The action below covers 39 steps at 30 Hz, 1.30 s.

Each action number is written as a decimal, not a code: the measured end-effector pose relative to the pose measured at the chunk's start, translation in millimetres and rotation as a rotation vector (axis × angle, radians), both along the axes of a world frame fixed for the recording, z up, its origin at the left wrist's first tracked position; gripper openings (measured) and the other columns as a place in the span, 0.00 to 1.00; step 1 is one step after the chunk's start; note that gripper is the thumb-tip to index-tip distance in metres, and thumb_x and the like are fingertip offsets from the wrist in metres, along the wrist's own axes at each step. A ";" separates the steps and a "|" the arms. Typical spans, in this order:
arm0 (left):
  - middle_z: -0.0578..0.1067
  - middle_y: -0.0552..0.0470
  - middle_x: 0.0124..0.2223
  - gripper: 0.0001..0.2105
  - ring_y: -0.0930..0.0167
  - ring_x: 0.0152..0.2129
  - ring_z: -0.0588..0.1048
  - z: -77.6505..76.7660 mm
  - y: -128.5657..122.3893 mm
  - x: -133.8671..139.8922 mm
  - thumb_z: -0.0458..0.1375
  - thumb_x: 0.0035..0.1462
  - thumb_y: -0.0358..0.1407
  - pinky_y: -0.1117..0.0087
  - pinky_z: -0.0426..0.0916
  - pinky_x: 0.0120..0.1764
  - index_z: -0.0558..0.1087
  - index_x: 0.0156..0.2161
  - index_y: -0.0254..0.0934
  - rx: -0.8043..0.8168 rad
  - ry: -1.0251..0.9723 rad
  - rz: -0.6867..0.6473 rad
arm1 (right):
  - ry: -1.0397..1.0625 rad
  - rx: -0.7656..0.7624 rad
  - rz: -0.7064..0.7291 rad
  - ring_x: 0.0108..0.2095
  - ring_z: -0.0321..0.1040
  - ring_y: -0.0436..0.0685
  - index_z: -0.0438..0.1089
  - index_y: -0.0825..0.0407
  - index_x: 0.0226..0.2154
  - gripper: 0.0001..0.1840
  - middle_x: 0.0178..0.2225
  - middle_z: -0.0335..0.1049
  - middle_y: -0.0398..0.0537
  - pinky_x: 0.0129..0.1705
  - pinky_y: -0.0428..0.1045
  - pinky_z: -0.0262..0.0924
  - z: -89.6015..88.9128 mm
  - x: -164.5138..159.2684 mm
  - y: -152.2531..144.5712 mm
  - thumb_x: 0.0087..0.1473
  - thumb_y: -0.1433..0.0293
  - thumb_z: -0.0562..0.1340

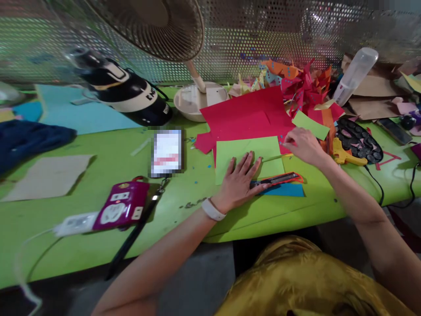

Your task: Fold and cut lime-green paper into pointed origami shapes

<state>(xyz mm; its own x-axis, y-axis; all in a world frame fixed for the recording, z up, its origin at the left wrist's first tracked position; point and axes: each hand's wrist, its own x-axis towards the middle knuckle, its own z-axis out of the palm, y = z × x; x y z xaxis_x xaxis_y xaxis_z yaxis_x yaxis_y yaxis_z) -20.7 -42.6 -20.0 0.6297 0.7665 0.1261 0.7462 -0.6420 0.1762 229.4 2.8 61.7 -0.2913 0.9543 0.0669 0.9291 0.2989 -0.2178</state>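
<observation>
My left hand [241,180] lies flat with fingers spread on a light green sheet of paper [226,151]. A craft knife [279,179] with a dark body and orange edging is beside its thumb, over a piece of blue paper [289,190]. My right hand [305,145] is just right of the sheet, fingers curled together; what they pinch, if anything, is too small to make out. A thin green strip [274,157] runs from my left fingers toward the right hand. Red sheets [240,114] lie behind and under the green one.
A yellow glue gun [348,153] and black palette [360,138] sit at right, before a heap of paper cut-outs [305,83]. A fan [200,103], black bottle [131,87], phone [166,153] and purple power bank [121,204] with cable stand or lie leftward.
</observation>
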 end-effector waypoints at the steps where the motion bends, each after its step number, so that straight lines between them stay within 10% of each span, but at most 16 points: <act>1: 0.45 0.37 0.73 0.39 0.57 0.70 0.46 -0.6 0.2 0.0 0.43 0.64 0.59 0.48 0.39 0.67 0.45 0.71 0.36 0.002 -0.002 -0.001 | -0.003 0.050 0.038 0.49 0.69 0.63 0.76 0.54 0.41 0.16 0.45 0.76 0.56 0.51 0.56 0.58 -0.1 -7.6 -7.5 0.64 0.62 0.57; 11: 0.46 0.36 0.72 0.40 0.56 0.69 0.46 1.4 -0.2 3.1 0.43 0.63 0.60 0.46 0.38 0.67 0.48 0.71 0.36 -0.019 -0.001 0.006 | -0.130 -0.061 0.443 0.70 0.42 0.66 0.52 0.57 0.68 0.43 0.69 0.49 0.60 0.70 0.65 0.35 -51.7 -29.1 -29.5 0.63 0.44 0.46; 32: 0.57 0.16 0.65 0.56 0.42 0.63 0.59 21.2 -27.4 0.6 0.36 0.55 0.70 0.39 0.46 0.62 0.56 0.65 0.13 0.012 0.124 0.282 | -0.101 -0.126 0.498 0.71 0.37 0.65 0.46 0.57 0.69 0.46 0.71 0.41 0.59 0.70 0.67 0.31 -52.4 -14.2 -28.0 0.62 0.42 0.43; 39: 0.71 0.28 0.58 0.38 0.50 0.56 0.70 39.2 -14.5 -9.5 0.39 0.65 0.59 0.45 0.56 0.60 0.70 0.57 0.25 0.078 0.070 0.231 | -0.100 -0.109 0.509 0.71 0.38 0.66 0.47 0.56 0.69 0.45 0.71 0.42 0.58 0.70 0.68 0.33 -49.3 -13.5 -28.3 0.63 0.42 0.43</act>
<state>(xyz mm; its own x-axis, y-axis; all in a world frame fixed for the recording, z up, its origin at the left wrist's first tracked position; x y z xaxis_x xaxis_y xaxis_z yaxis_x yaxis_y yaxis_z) -30.3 -57.1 19.3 0.4485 0.8807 0.1524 0.8832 -0.4628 0.0755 215.9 -25.5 12.4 -0.7192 0.6905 -0.0770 0.6904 0.6979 -0.1906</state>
